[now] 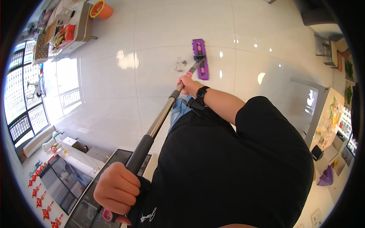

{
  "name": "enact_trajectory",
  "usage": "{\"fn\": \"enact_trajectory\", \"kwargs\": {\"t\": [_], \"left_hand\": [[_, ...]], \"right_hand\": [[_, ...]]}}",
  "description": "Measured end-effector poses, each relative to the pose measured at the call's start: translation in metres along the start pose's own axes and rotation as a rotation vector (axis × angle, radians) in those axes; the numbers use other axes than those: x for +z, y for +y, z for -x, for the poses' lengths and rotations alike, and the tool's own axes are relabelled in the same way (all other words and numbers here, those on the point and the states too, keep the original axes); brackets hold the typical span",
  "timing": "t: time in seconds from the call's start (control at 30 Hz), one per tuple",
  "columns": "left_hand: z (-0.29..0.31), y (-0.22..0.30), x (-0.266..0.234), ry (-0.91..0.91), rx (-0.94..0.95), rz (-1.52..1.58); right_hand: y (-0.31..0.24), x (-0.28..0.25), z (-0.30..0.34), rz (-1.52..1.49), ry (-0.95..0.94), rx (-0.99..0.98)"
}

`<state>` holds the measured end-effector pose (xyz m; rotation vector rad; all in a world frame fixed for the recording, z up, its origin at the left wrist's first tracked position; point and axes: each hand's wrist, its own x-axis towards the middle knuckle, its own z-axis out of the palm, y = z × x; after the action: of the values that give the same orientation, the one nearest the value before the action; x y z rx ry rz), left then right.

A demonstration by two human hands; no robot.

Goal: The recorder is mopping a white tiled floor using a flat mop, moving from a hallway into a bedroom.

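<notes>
A flat mop (159,118) with a long metal pole runs diagonally from the lower left towards the top middle. Its purple fringed head (202,69) lies flat on the pale tiled floor. My left hand (117,188) is closed around the dark grip near the pole's upper end. Further down, my right hand (187,85), with a black watch (202,92) on its wrist, grips the pole just above a pink collar. Small bits of litter (178,64) lie on the floor just left of the mop head.
An orange bucket (102,10) stands beside a cluttered table (81,28) at the upper left. On the left are tall windows (28,91). A television (64,182) and a dark-topped cabinet (89,201) are at the lower left. A chair (336,51) stands at the far right.
</notes>
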<state>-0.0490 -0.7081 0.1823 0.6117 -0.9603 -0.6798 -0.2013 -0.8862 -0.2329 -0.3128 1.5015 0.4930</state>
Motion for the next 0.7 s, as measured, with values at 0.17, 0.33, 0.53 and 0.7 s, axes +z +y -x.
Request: {"fn": "enact_trajectory", "kwargs": {"t": [0.17, 0.33, 0.53, 0.7], "left_hand": [[-0.002, 0.006, 0.001, -0.079, -0.042, -0.028], [0.0, 0.004, 0.013, -0.156, 0.043, 0.059], [0.026, -0.043, 0.028, 0.31, 0.002, -0.044], [0.056, -0.03, 0.048, 0.614, 0.083, -0.199]], "right_hand": [[-0.008, 0.01, 0.004, -0.101, -0.002, 0.136], [-0.021, -0.027, 0.047, -0.151, 0.009, 0.109], [-0.063, -0.085, 0.007, 0.151, 0.049, -0.08], [-0.041, -0.067, -0.003, 0.456, 0.034, -0.078]]}}
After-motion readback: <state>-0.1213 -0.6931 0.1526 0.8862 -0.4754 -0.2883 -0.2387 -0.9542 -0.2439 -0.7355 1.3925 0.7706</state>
